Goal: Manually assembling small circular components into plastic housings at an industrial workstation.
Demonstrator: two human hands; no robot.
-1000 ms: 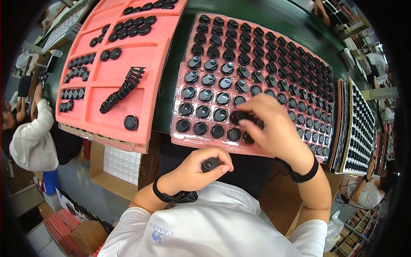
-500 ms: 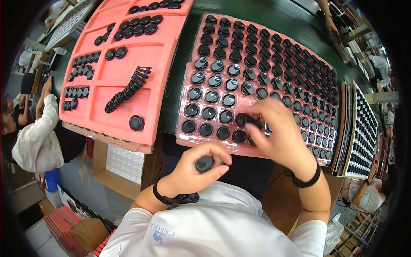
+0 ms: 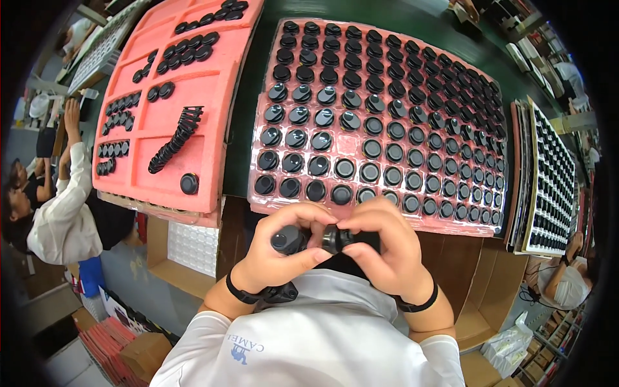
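Both hands pinch small black parts, the left hand (image 3: 274, 255) a round black cap (image 3: 284, 240), the right hand (image 3: 380, 248) a second black piece (image 3: 333, 238) at its 3 o'clock, which probably want square alignment before pressing.

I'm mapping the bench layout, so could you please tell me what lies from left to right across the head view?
Seated person in a white sleeve → pink foam tray → pink tray of black round parts → upright stack of dark trays.

Between your hands, black parts (image 3: 288, 240) look glossy plastic; the pink tray (image 3: 309, 206) just beyond looks matt foam.
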